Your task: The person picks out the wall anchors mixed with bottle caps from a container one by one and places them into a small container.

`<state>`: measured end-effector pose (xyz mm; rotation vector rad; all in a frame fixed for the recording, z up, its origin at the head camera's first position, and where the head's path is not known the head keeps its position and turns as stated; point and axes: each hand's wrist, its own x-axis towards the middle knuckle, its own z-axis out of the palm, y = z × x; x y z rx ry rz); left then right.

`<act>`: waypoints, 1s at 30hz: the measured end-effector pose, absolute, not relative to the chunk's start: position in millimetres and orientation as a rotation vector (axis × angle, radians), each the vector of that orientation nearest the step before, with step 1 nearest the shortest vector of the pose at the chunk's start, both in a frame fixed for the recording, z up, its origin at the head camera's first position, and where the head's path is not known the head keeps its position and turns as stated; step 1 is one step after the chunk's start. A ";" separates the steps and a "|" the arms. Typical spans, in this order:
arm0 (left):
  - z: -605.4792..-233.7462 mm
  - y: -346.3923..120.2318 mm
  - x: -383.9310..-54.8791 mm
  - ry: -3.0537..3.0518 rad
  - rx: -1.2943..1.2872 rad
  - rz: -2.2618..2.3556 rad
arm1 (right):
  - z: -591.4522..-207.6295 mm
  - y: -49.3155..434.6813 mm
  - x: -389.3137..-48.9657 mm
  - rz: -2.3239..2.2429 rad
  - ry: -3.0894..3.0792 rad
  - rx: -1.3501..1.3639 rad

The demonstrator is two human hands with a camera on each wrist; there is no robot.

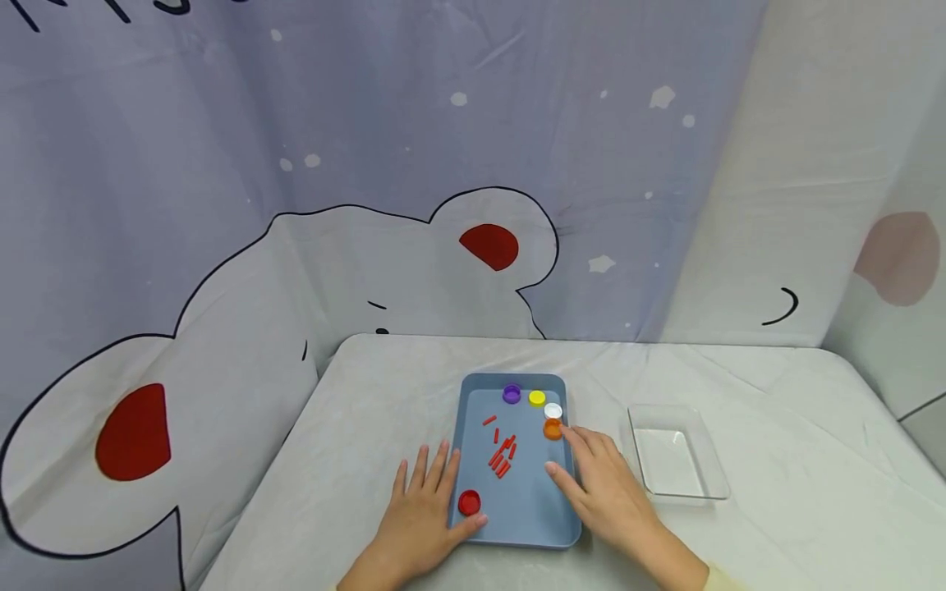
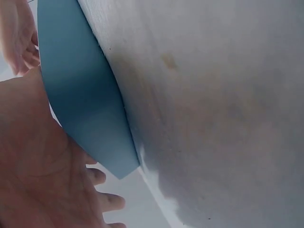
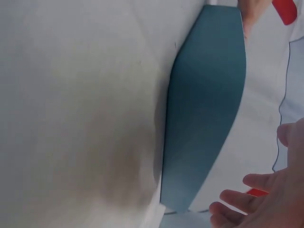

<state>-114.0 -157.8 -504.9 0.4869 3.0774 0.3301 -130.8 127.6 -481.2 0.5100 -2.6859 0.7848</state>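
Note:
A blue-grey tray (image 1: 528, 513) lies on the white cloth, holding several short red sticks (image 1: 496, 436). Down its right side run purple (image 1: 512, 395), yellow (image 1: 537, 399), white (image 1: 553, 411) and orange (image 1: 552, 429) round caps; a red cap (image 1: 469, 502) sits near the front left. My left hand (image 1: 415, 525) is spread with straight fingers along the tray's left edge, its thumb just below the red cap. Over the right edge, my right hand (image 1: 612, 492) has loosely extended fingers, the fingertips close beside the orange cap. Both wrist views show palms holding nothing and the tray's outer wall (image 3: 204, 104).
To the right of the tray stands a clear rectangular box (image 1: 686, 496) with low walls. A printed curtain (image 1: 369, 123) hangs behind the table, with white cloth (image 1: 355, 394) covering the tabletop.

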 end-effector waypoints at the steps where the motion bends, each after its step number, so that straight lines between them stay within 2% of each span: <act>1: -505.4 -157.9 -113.6 3.074 0.480 0.329 | -481.8 124.4 -131.1 0.797 -2.680 0.513; 20: -501.2 -156.1 -112.3 3.056 0.482 0.242 | -493.0 81.1 -143.2 0.894 -2.813 0.537; 30: -500.4 -156.1 -110.4 3.084 0.493 0.218 | -498.6 70.7 -148.7 0.780 -2.881 0.595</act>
